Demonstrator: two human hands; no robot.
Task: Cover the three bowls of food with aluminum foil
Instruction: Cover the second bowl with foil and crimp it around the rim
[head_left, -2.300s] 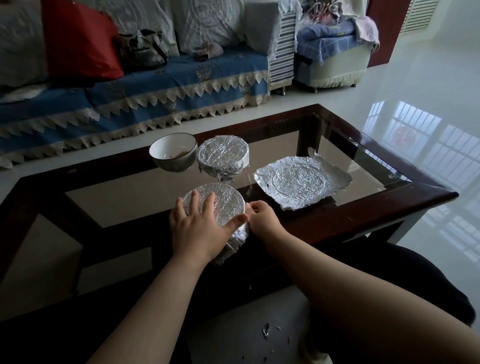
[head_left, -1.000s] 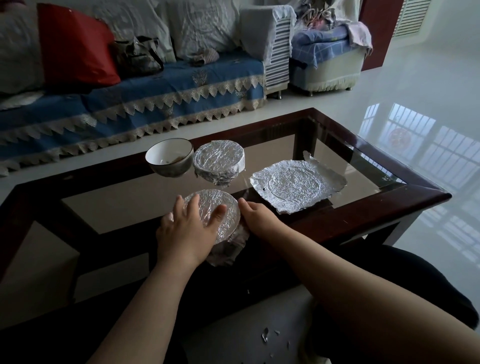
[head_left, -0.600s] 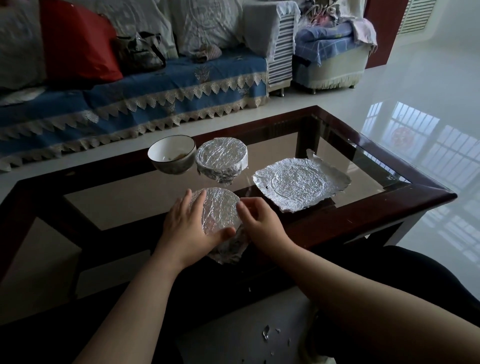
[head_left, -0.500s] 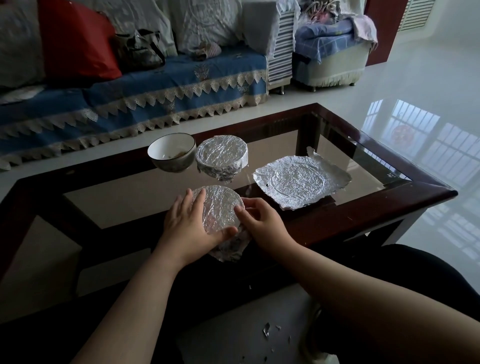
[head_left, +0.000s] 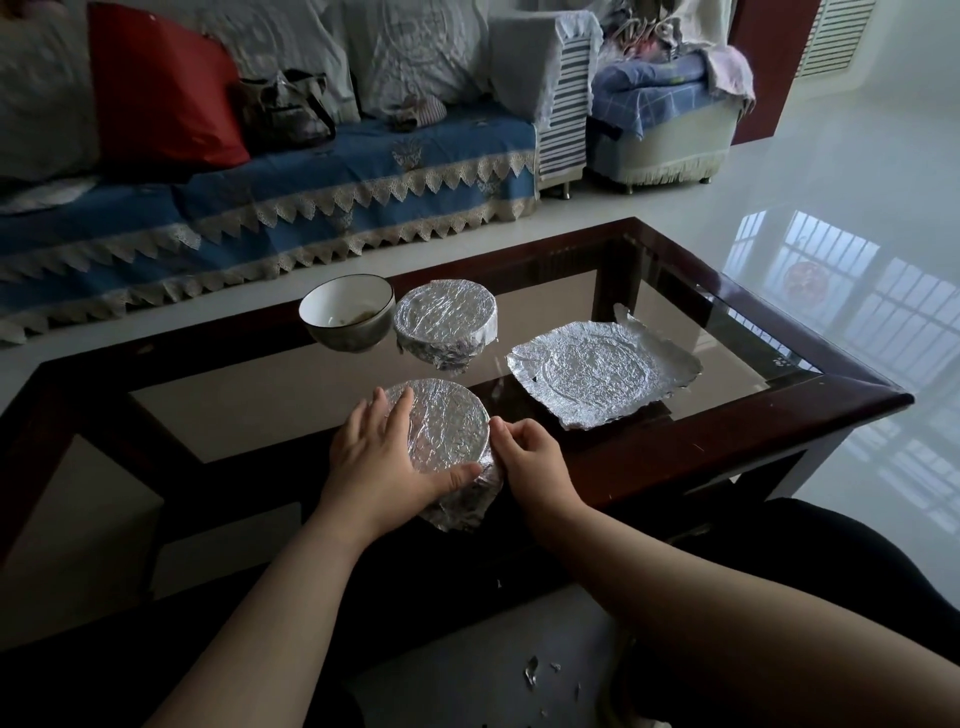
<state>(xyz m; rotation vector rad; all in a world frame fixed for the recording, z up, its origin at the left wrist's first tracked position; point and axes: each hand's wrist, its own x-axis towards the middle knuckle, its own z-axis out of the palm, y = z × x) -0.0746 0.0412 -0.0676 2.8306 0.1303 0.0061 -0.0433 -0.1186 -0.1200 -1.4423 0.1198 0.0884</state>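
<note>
Bowls on glass-topped desk, three in all. Nearest bowl, at near edge: foil-wrapped over top and sides, contents hidden. Left hand lies flat on its top, fingers spread, thumb along near rim. Right hand at its right side, fingers curled, pinching foil at the rim. Second wrapped bowl farther back, contents hidden. Open white bowl just left of it, touching or nearly so; small brownish food remnant inside. Loose foil sheet lies flat to the right, round imprint pressed in. Foil scraps on floor.
</note>
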